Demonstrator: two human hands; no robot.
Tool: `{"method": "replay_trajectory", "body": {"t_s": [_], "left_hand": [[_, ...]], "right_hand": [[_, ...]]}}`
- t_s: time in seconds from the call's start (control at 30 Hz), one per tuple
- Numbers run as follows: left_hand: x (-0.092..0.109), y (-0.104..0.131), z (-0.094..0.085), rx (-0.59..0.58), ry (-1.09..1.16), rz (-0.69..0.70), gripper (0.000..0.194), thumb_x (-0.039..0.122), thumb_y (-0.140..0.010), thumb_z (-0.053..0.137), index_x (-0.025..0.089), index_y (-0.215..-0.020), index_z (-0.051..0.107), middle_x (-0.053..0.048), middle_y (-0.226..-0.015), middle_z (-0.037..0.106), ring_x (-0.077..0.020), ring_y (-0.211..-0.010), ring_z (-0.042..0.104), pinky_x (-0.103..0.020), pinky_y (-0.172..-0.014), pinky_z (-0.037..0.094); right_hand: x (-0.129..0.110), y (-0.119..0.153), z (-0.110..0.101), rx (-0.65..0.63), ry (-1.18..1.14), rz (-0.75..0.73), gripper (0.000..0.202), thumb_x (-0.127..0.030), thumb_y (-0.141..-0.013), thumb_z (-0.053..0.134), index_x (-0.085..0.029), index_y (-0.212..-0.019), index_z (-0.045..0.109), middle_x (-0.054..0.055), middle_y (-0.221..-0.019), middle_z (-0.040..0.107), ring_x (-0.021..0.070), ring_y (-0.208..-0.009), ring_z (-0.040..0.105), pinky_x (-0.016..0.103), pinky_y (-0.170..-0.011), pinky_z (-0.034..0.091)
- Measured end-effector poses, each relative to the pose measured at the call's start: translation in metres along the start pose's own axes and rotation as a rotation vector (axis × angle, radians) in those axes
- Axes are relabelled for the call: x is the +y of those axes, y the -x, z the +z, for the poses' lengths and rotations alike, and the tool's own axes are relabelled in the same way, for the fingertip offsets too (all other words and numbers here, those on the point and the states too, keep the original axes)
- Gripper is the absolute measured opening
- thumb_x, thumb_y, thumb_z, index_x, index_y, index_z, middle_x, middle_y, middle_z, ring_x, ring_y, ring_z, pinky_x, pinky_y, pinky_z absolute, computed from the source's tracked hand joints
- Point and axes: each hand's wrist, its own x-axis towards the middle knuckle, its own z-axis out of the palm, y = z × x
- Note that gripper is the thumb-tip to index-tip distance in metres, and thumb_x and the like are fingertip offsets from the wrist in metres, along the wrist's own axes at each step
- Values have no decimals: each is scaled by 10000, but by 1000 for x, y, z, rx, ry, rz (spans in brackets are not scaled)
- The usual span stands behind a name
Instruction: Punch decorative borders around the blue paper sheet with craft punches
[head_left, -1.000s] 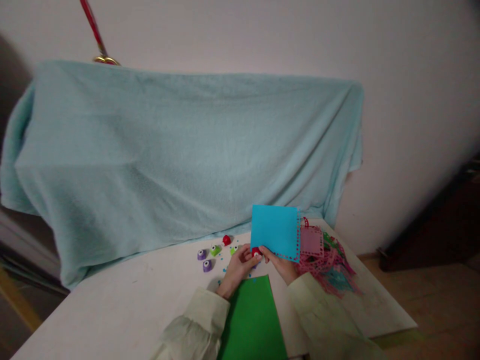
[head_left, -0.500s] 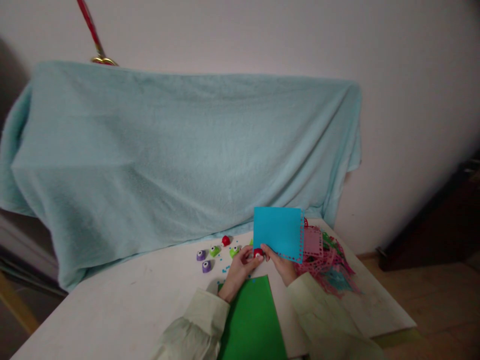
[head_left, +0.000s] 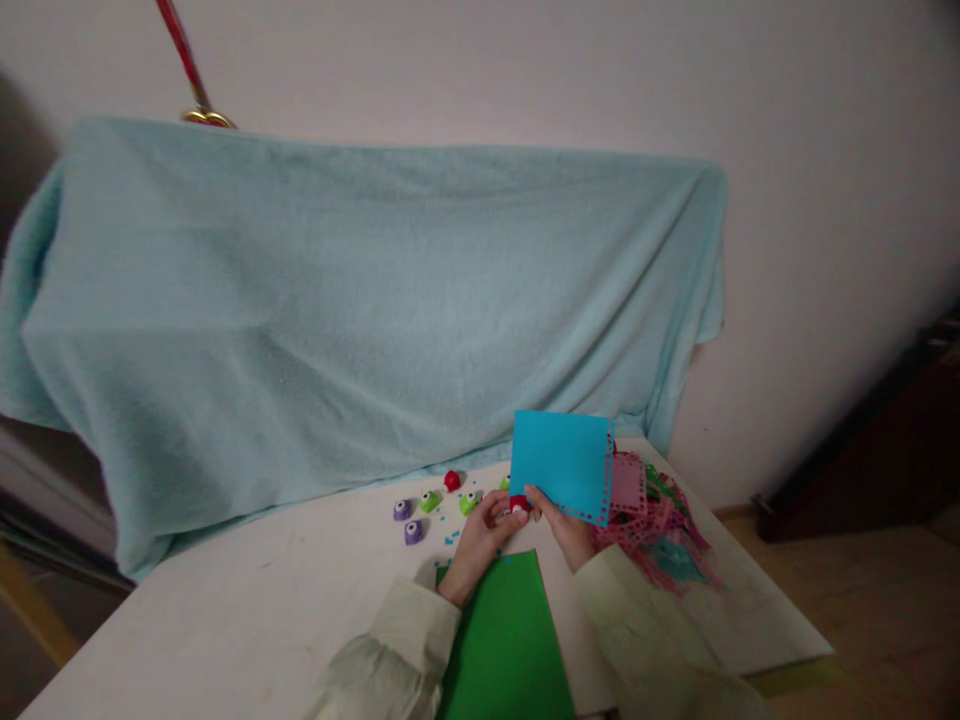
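My left hand (head_left: 480,532) is closed around a small red craft punch (head_left: 518,505), its thumb lying on the punch's front. A square sheet of blue paper (head_left: 561,458) is pinched in my right hand (head_left: 561,527), thumb on the near face. The sheet's lower left corner meets the red punch; whether it sits inside the slot cannot be made out. Small punched holes run along the sheet's right and lower edges. Below my hands lies a green sheet (head_left: 510,640), partly under my left wrist.
Left of my hands stand purple punches (head_left: 413,532), green punches (head_left: 429,501) and another red punch (head_left: 451,481). Blue paper bits (head_left: 452,538) are scattered nearby. On the right lies a heap of punched paper strips (head_left: 660,540). A light blue cloth (head_left: 375,300) hangs behind the table.
The blue paper has shifted slightly right and tilted a little clockwise. The red punch stays in my left hand, almost unmoved.
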Motion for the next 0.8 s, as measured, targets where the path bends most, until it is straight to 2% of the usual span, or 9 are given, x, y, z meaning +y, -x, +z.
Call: {"method": "replay_trajectory", "body": {"t_s": [0.1,0.2,0.5,0.63,0.8], "left_hand": [[-11,-4,-3,43,44,-9,394,375,-639,778,163,-934,626,-64,-877,700,-178,-791,653,-302,-777,480],[-17,-7,-5,49,55,-10,380,368,-641,778,161,-921,627,-59,-853,696,-173,-784,652,-311,-791,481],[-14,-6,-6,6,50,16,316,332,-695,745,160,-924,610,-49,-852,679,-162,-783,639,-304,-790,483],[-15,-7,-7,-14,40,29,313,315,-710,736,158,-943,596,-52,-867,677,-160,-802,636,-300,-795,479],[-15,-7,-7,24,14,15,346,330,-685,754,151,-932,589,-51,-855,678,-156,-776,637,-291,-767,482]], "right_hand": [[1,0,1,14,-8,49,387,-578,-720,614,-252,-517,575,24,-534,602,240,-647,574,379,-743,429],[5,0,2,30,-6,51,388,-546,-725,632,-246,-500,532,10,-536,595,212,-579,552,370,-741,430],[6,0,3,-13,-48,70,418,-535,-749,619,-248,-470,500,9,-519,586,194,-535,543,346,-702,453],[8,0,3,13,-19,65,427,-546,-746,616,-245,-469,492,3,-512,584,191,-529,541,348,-717,452],[10,-2,2,20,-14,61,424,-548,-729,635,-239,-472,499,5,-512,590,195,-534,542,348,-703,441]]}}
